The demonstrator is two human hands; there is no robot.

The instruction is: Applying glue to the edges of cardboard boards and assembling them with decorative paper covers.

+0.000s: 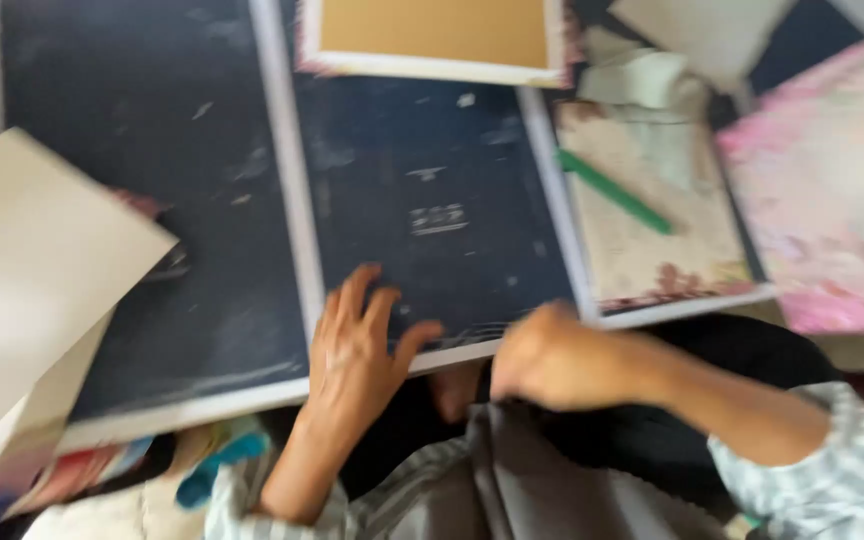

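left hand [357, 345] flat, fingers spread on dark board [432, 210] edge – right hand [542, 355] curled, blurred, grip unclear; board being positioned – steady pressure needed.

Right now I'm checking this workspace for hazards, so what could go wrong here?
The dark board overhangs the edge under the left hand; pressing there might tip it. The green pencil lies loose on a slanted sheet and could roll off. The right hand grips grey cloth, which might snag the board's corner.
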